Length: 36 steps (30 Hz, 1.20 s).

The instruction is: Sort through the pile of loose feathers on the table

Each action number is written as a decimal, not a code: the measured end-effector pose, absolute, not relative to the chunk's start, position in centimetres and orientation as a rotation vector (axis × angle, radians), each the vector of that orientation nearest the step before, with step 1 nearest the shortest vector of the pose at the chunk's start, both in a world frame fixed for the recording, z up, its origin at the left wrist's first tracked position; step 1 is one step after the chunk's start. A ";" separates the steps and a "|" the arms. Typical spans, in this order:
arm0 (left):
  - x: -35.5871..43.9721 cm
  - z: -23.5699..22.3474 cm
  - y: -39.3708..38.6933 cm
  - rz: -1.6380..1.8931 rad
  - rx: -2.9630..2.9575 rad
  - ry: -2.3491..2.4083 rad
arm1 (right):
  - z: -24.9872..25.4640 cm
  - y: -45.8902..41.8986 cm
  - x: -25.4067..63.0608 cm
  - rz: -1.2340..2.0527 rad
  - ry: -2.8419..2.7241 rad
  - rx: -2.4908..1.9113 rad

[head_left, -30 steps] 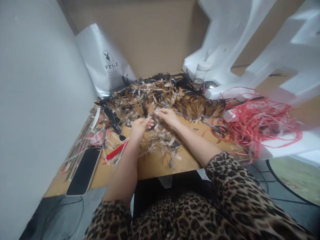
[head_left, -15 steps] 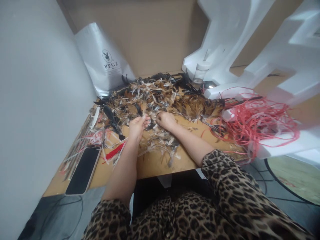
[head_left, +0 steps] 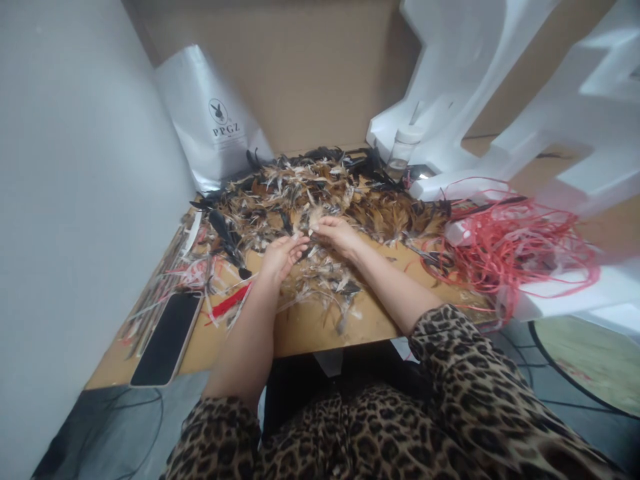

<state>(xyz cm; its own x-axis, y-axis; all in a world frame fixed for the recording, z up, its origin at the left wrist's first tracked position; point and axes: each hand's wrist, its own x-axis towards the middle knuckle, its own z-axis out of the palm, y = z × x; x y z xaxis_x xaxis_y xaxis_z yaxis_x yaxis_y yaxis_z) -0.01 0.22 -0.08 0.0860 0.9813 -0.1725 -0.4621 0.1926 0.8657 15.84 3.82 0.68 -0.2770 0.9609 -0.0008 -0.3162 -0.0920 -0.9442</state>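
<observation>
A broad heap of brown, black and whitish feathers point(head_left: 280, 180) covers the back of the table. At its front edge my right hand point(head_left: 337, 235) pinches a small pale brown feather point(head_left: 316, 215) between thumb and fingertips. My left hand point(head_left: 283, 257) is close beside it on the left, thumb and fingers brought together and slightly curled. Whatever lies between those fingers is too small to make out. Below the hands, loose whitish and grey feather scraps point(head_left: 325, 283) are scattered on the wooden table point(head_left: 300, 333).
A phone point(head_left: 167, 340) lies at the left, near red strips point(head_left: 230, 301) and a bundle of thin sticks point(head_left: 160, 287). Behind stands a silver bag point(head_left: 200, 120). Tangled red ribbon point(head_left: 515, 247), a clear jar point(head_left: 404, 148) and white foam pieces point(head_left: 450, 87) occupy the right.
My right hand has lifted from the feathers and now shows a small feather at its fingertips. My left hand has turned and dropped slightly toward me.
</observation>
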 end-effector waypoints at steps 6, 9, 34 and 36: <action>0.1 0.5 -0.2 1.075 0.612 0.770 | 0.3 3.4 15.2 1.486 -1.262 -0.747; 0.1 1.0 -0.5 1.008 0.546 0.723 | 0.4 3.3 15.2 1.417 -1.348 -0.713; 0.7 -0.4 0.1 1.206 1.008 1.000 | 0.6 2.7 14.5 1.344 -1.256 -0.876; 0.6 -0.3 0.0 1.186 0.994 0.979 | 0.4 2.7 14.3 1.356 -1.252 -0.867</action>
